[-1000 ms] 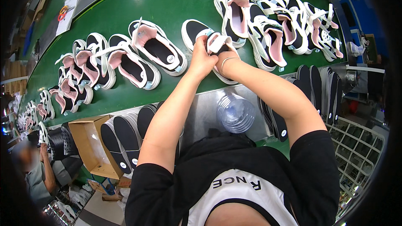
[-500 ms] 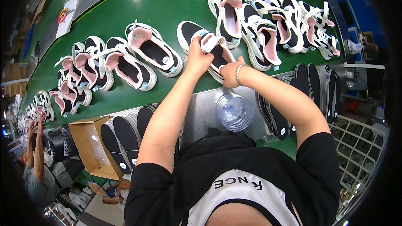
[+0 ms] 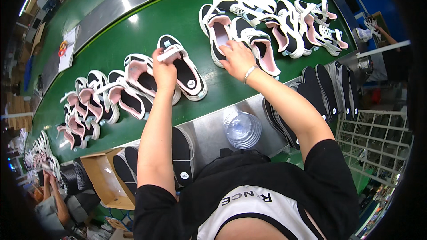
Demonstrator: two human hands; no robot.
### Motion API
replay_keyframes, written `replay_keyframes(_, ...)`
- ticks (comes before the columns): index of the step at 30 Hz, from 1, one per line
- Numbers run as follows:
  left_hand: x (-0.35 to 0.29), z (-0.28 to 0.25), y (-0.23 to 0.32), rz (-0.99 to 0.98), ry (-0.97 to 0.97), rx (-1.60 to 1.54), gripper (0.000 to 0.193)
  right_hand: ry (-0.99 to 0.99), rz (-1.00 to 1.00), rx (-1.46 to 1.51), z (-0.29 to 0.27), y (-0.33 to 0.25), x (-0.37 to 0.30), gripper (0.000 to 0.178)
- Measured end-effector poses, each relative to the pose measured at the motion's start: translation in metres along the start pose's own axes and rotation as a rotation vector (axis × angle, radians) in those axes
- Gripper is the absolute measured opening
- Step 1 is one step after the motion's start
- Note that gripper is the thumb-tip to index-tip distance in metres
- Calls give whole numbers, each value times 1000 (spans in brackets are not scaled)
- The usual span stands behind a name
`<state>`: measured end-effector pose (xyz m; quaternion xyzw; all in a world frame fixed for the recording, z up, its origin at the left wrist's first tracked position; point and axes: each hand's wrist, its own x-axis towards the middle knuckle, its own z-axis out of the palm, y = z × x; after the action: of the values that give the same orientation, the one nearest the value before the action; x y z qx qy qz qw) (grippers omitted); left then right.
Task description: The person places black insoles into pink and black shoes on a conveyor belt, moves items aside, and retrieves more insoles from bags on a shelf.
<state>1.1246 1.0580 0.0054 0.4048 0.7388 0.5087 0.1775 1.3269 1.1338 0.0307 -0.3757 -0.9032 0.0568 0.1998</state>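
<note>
My left hand (image 3: 164,73) is closed on the white strap of a black-and-white sneaker (image 3: 199,93) with pink lining. A black insole (image 3: 187,72) with a round white sticker lies inside that shoe. My right hand (image 3: 239,62) is at the heel of another sneaker (image 3: 205,18), farther right, its thumb and fingers closed about the heel edge. Inside this second shoe the bottom looks pale, with no black insole showing. Another sneaker (image 3: 267,62) lies just right of my right hand.
More sneakers (image 3: 289,38) stand to the right, and a row (image 3: 129,100) runs left along the green table (image 3: 133,31). Stacked insoles (image 3: 318,89) and a clear plastic tub (image 3: 242,129) lie along the near metal ledge. A cardboard box (image 3: 100,173) and a co-worker (image 3: 55,204) are lower left.
My left hand has moved the sneaker left, beside the row there. My right hand has left that shoe and moved to another sneaker. The view has shifted slightly.
</note>
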Motion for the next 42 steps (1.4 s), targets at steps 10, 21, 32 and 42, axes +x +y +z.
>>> replay_keyframes(10, -73, 49, 54, 692, -497, 384, 29, -431, 2, 68, -9, -3, -76, 34)
replay_keyframes(21, -64, 81, 70, 468, 5, 311, 60, -336, 896, -248, -132, 111, -233, 44)
replay_keyframes(32, -34, 81, 54, -27, -239, 131, 40, -92, 887, 245, -158, 106, -200, 26)
replay_keyframes(42, -37, 83, 48, -81, -211, 70, 27, -694, 230, 92, -36, 15, -30, 24)
